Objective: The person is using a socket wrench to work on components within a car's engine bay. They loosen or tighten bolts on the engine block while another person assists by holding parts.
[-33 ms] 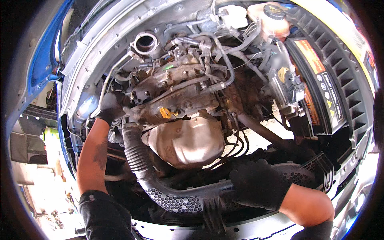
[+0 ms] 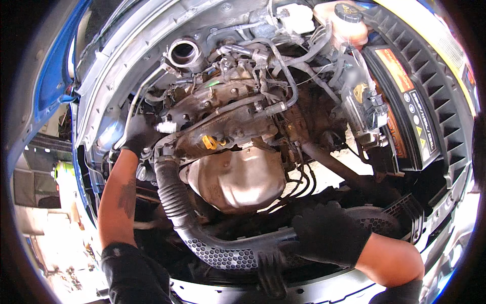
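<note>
My gloved left hand (image 2: 140, 136) is at the engine's left side, fingers curled at a small silvery cylindrical piece (image 2: 167, 126), which it appears to hold. Just right of it is the dark engine top (image 2: 223, 121) with a yellow loop handle (image 2: 210, 142). A ribbed black hose (image 2: 171, 195) runs down from there into a black duct (image 2: 238, 240) with honeycomb patterning. My gloved right hand (image 2: 329, 233) is closed on this duct at the lower right, its fingertips partly hidden.
A battery (image 2: 402, 111) and coolant reservoir (image 2: 344, 28) sit at the right. A round open port (image 2: 183, 50) is at the upper left, a metal shield (image 2: 233, 180) in the middle. The blue body panel (image 2: 53, 66) and front crossmember (image 2: 304, 289) edge the bay.
My left hand has shifted slightly up, and the silvery piece now shows at its fingers. My right hand stays on the duct, barely moved.
</note>
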Motion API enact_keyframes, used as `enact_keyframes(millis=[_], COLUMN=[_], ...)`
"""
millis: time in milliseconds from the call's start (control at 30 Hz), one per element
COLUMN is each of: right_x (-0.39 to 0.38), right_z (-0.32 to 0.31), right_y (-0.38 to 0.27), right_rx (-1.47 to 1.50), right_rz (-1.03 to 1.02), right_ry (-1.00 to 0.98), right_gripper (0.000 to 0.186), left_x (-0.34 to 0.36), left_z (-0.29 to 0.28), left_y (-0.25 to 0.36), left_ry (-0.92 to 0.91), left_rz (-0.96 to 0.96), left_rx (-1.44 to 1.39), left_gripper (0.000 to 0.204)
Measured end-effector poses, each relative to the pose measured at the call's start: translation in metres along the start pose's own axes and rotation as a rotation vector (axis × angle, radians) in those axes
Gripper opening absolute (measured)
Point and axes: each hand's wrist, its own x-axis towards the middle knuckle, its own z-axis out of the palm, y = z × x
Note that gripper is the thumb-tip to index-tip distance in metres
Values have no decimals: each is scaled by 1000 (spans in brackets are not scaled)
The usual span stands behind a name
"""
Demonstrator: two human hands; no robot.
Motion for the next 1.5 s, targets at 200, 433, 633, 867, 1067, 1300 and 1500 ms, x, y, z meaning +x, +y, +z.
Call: enact_keyframes(millis=[200, 433, 633, 867, 1067, 1300, 1500], right_x=[3, 1, 5, 4, 5, -3, 2], right_z=[-8, -7, 1, -4, -4, -1, -3], right_y=[-1, -4, -1, -7, -1, 2, -1], right_rx=[-44, -35, 42, 7, 5, -32, 22], right_rz=[18, 41, 6, 35, -35, -44, 42], right_ry=[-67, -62, -6, -71, -7, 55, -23], right_gripper=[52, 53, 51, 52, 55, 60, 54], left_x=[71, 13, -29, 19, 47, 11, 33], left_z=[14, -25, -33, -6, -21, -38, -5], left_y=[-47, 17, -22, -9, -23, -9, -12], left_ry=[-329, -9, 170, -308, -488, -292, -369], left_rz=[-346, -32, 649, 211, -284, 410, 36], left_rx=[-383, -115, 14, 221, -188, 257, 116], left_gripper=[59, 32, 19, 28, 41, 38, 40])
